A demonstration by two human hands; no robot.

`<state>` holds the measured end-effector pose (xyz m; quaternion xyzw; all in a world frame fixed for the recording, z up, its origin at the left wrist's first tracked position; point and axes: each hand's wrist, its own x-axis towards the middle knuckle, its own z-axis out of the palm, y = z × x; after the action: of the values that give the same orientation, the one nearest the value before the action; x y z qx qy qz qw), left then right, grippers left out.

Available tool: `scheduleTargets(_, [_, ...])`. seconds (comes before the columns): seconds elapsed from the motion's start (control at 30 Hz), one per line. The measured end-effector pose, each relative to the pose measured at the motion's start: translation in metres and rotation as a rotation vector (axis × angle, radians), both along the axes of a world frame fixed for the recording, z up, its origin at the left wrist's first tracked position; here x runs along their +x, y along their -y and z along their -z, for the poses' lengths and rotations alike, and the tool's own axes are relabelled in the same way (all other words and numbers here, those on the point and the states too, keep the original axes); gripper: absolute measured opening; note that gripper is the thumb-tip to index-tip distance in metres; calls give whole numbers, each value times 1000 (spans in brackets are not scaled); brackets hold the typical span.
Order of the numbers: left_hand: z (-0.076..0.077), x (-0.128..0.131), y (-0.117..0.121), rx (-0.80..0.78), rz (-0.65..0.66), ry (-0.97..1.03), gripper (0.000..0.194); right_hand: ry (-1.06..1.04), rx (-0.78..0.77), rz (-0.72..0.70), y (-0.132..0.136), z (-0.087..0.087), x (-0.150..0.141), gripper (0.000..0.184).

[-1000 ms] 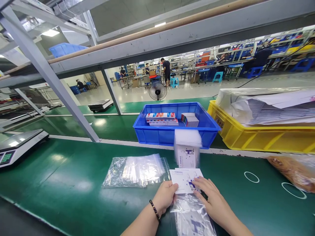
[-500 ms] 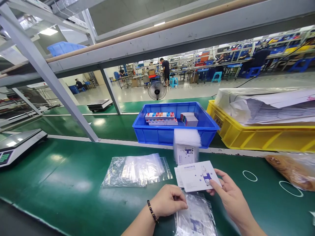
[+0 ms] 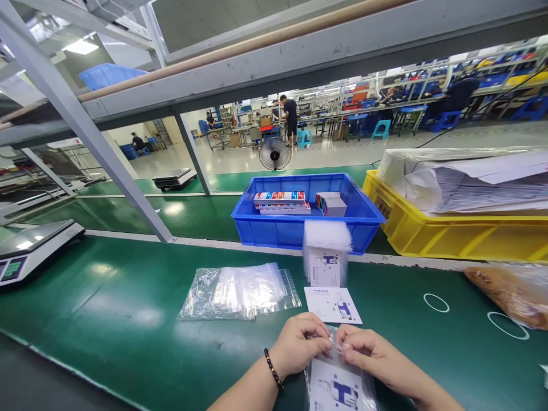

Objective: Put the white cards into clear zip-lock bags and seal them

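Note:
My left hand and my right hand both pinch the top edge of a clear zip bag that lies on the green belt close to me. A white card with blue print shows inside the bag. Just beyond my fingers a loose white card lies flat on the belt. Behind it stands a stack of the same cards. A pile of empty clear bags lies to the left of my hands.
A blue bin holding small boxes sits past the belt; a yellow bin of paper sheets is at its right. A weighing scale stands at far left. White rings and a brown bag lie right. People work far behind.
My right hand held a card up half a second ago; a card now sits inside the bag and both hands have closed on the bag's top edge. One loose card remains on the belt.

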<state>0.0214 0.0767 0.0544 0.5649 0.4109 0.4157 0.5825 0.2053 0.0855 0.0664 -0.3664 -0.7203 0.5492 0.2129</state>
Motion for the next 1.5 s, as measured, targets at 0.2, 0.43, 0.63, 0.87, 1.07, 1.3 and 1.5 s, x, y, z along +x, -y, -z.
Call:
scheduleTargets(0.2, [4,1,-3,-323,-6,120,40,11,-81,122,2,-3,-1,29])
scheduleTargets(0.43, [2,3,-2,-267,-92,11,13,-85,-173,251,4,3,-5,32])
scheduleTargets(0.63, [2,4,-1,-191,-116,-43,4,11,-118,311,5,-3,-14,27])
scheduleTargets(0.87, [7,10,2,-190,-61,-63,4,52,-15,312,9,-1,-22,27])
scheduleTargets(1.07, [4,4,1,-40,13,-265,5,116,124,279,9,-3,-20,28])
scheduleTargets(1.3, [-11,-23,-17,134,-267,-1098,26,213,312,358,5,5,-7,20])
scheduleTargets(1.5, [-1,-30,-26,-16,-244,-1224,27,178,338,523,4,13,-8,25])
